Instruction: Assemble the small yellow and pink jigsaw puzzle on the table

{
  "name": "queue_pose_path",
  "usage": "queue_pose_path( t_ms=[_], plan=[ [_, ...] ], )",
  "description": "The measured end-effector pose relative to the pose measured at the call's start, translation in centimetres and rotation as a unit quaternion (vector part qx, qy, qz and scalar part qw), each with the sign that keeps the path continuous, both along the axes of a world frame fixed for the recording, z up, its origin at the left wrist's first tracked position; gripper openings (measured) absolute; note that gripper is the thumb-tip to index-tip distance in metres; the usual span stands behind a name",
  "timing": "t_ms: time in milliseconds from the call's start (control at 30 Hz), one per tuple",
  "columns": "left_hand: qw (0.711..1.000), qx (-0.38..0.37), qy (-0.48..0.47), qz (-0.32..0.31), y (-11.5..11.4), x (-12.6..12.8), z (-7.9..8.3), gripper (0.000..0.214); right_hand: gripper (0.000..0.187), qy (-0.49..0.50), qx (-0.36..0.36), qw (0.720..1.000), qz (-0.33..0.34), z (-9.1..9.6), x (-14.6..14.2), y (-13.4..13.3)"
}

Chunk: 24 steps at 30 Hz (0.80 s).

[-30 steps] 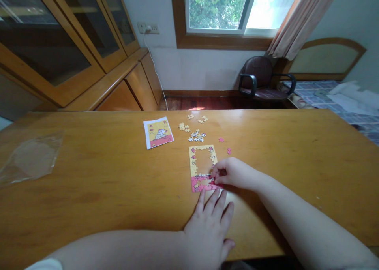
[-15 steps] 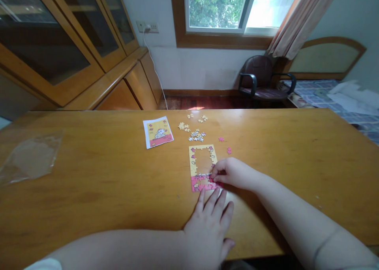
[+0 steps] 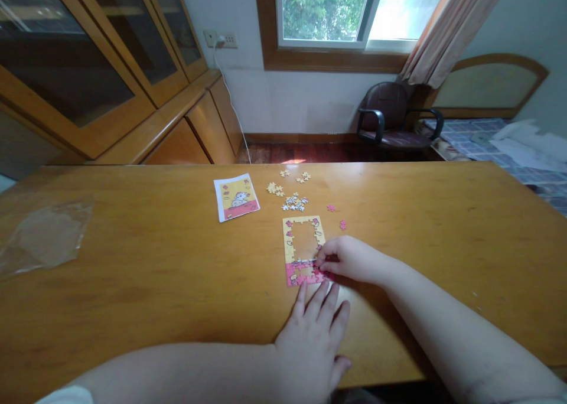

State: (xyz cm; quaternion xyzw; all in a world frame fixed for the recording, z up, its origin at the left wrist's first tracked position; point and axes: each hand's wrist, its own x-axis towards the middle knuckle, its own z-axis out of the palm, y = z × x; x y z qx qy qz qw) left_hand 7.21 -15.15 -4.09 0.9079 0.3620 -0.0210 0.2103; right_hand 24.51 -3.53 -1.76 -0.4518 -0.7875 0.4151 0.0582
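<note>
A partly joined jigsaw puzzle lies on the table, yellow above and pink below, with a large gap in its middle and a smaller one in the pink part. My right hand is at its right side, thumb and fingertips pinched on a pink puzzle piece at the small gap. The fingers partly cover that piece. Flat on the table, my left hand has its fingers spread, the tips touching the puzzle's lower edge. Two loose pink pieces lie beyond my right hand.
Loose yellow pieces and white patterned pieces lie beyond the puzzle. A printed picture card is to their left. A clear plastic bag rests at the table's far left. Past the table stand a chair and a cabinet.
Hardly anything differs. My right hand stays pinched at the puzzle's pink part, its forearm shifted very slightly. The left hand has kept its place.
</note>
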Motion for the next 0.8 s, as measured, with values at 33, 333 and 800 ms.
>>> queue_pose_path(
  t_ms=[33,333,800],
  plan=[
    [1.000,-0.004,0.000,-0.002,0.0,0.0,0.1,0.070,0.017,-0.004,0.004,1.000,0.000,0.0,0.0,0.0],
    [1.000,-0.020,0.004,-0.001,0.2,0.1,0.3,0.069,0.013,-0.029,0.036,0.999,-0.004,0.2,-0.4,0.0],
    [1.000,0.008,0.002,0.000,0.0,-0.1,0.3,0.069,0.023,-0.076,-0.025,0.995,0.055,3.6,0.9,-0.6]
  ],
)
